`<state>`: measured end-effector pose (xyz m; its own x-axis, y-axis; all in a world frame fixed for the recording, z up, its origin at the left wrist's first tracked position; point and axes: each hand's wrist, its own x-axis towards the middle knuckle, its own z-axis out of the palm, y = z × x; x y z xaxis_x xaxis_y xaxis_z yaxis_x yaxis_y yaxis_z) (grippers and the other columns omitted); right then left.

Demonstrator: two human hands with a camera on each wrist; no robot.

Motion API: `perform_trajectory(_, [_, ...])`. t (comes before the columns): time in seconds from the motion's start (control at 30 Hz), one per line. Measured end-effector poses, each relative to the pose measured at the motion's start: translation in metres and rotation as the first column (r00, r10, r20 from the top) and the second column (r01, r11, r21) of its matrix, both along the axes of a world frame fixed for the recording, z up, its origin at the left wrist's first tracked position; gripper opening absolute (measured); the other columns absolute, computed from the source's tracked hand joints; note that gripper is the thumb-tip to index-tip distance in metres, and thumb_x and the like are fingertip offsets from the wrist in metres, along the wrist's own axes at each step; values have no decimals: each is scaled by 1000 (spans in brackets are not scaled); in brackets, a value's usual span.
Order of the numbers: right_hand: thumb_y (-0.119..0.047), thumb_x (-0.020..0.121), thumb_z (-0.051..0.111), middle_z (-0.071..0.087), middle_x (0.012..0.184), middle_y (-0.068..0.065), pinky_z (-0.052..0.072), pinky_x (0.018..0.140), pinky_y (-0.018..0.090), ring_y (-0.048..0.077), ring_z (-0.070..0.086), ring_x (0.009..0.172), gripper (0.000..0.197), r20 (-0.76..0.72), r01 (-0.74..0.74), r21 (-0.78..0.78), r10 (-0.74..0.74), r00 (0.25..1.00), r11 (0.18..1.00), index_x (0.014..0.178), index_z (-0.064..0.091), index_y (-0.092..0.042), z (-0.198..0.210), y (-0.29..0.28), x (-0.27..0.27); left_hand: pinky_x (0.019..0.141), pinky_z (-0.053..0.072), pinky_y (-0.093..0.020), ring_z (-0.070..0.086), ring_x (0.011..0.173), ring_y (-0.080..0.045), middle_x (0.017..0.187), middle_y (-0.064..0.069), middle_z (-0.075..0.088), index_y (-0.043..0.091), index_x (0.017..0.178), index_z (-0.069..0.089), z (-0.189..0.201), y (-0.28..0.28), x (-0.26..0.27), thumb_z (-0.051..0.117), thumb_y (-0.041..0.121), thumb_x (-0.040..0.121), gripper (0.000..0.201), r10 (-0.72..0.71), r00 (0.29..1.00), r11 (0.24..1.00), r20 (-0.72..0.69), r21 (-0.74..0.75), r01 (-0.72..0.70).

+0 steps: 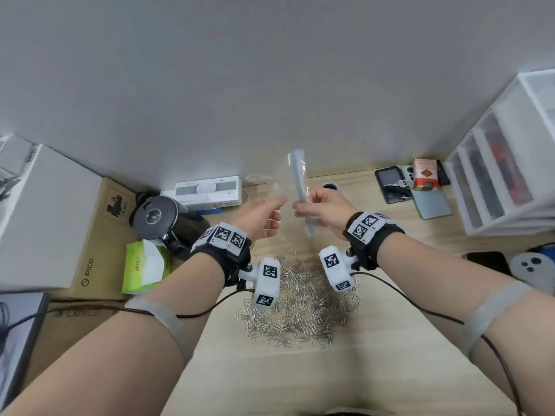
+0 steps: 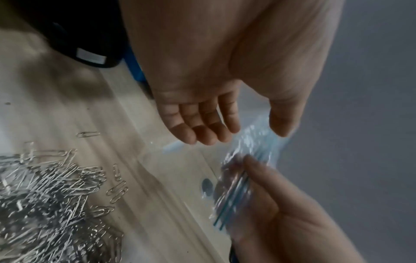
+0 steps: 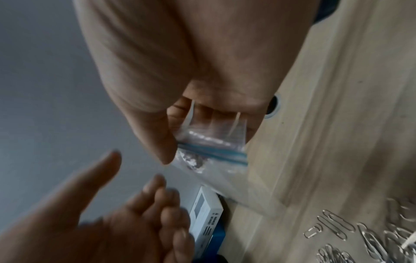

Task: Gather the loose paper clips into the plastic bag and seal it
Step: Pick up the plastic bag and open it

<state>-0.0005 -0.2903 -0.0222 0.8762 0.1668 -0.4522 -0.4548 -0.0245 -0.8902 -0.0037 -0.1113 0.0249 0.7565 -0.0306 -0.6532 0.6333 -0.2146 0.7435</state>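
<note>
A heap of silver paper clips [image 1: 300, 304] lies on the light wooden table [image 1: 270, 379], also seen in the left wrist view [image 2: 45, 195] and the right wrist view [image 3: 360, 240]. Above it my right hand [image 1: 321, 208] pinches a clear plastic bag [image 1: 298, 175] with a blue zip strip, held upright in the air. The thumb and fingers of the right hand [image 3: 180, 138] grip the bag [image 3: 213, 147] near its strip. My left hand [image 1: 264, 214] hovers just left of the bag, fingers relaxed and holding nothing. Its fingers [image 2: 202, 131] are close to the bag [image 2: 254, 142].
A black kettle [image 1: 159, 220], a green tissue pack [image 1: 144, 265] and a cardboard box [image 1: 102, 235] stand at the left. A white box [image 1: 210, 192] lies by the wall. Phones [image 1: 390, 184] and a drawer unit [image 1: 504, 175] sit at the right, near a controller [image 1: 528, 268].
</note>
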Motion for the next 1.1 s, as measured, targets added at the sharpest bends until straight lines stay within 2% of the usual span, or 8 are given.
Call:
perform_trajectory(0.1, [-15, 71, 84, 71, 73, 0, 53, 75, 34, 13, 63, 70, 17, 142, -27, -29, 30, 989, 999, 71, 68, -22, 11, 5, 0, 61, 48, -26, 55, 61, -14, 74, -2, 59, 9, 97, 59, 11, -13, 4, 71, 45, 86, 39, -37, 994, 999, 104, 42, 33])
perform_trajectory(0.23, [-17, 71, 81, 73, 76, -7, 54, 77, 25, 7, 65, 73, 10, 207, -97, -122, 120, 971, 988, 79, 76, -20, 19, 13, -4, 56, 49, -25, 54, 55, -13, 73, -6, 63, 3, 101, 65, 17, -20, 4, 73, 51, 82, 52, 2, 988, 987, 156, 159, -27])
perform_trajectory(0.37, [-10, 78, 64, 75, 83, 1, 54, 79, 30, 8, 65, 76, 17, 184, -157, -173, 189, 965, 972, 86, 78, -10, 23, 19, -7, 55, 51, -23, 56, 53, -14, 69, -7, 63, 7, 78, 68, 19, -15, -4, 67, 25, 91, 22, 1, 991, 970, 133, 239, -33])
perform_trajectory(0.53, [-11, 77, 79, 74, 75, -3, 55, 79, 25, 9, 69, 73, 5, 250, -132, -238, 192, 949, 962, 79, 76, -15, 26, 19, -10, 71, 59, -31, 65, 63, -18, 82, -13, 71, 6, 84, 69, 20, -4, -11, 62, 16, 95, 17, -76, 990, 970, 116, 237, 47])
perform_trajectory(0.63, [-12, 72, 84, 71, 72, 4, 57, 79, 35, 17, 68, 69, 24, 229, -89, -215, 139, 963, 973, 85, 65, -15, 23, 21, -9, 67, 59, -30, 66, 62, -18, 78, -13, 71, 4, 83, 73, 18, -2, -14, 63, 12, 93, 17, -130, 983, 954, 131, 286, 88])
perform_trajectory(0.73, [-7, 74, 81, 68, 67, -2, 55, 74, 27, 7, 64, 61, 35, 205, -145, -199, 186, 961, 969, 100, 58, -11, 24, 24, -9, 70, 62, -37, 68, 60, -20, 72, -14, 72, 4, 76, 73, 18, -1, -17, 67, 18, 91, 21, -133, 977, 946, 167, 314, 75])
perform_trajectory(0.87, [4, 79, 66, 63, 61, 0, 56, 71, 36, 10, 60, 55, 19, 176, -193, -193, 227, 958, 962, 87, 58, -11, 30, 26, -9, 65, 61, -38, 70, 58, -23, 69, -13, 72, 2, 76, 70, 20, -1, -18, 70, 23, 91, 26, -146, 974, 938, 174, 337, 80])
perform_trajectory(1.1, [1, 79, 62, 61, 61, 7, 49, 57, 28, 14, 59, 53, 12, 138, -117, -258, 156, 978, 959, 75, 62, -10, 26, 19, -1, 59, 60, -37, 72, 52, -20, 61, -7, 67, 10, 70, 64, 23, 2, -19, 65, 19, 81, 14, -220, 946, 845, 238, 531, 63])
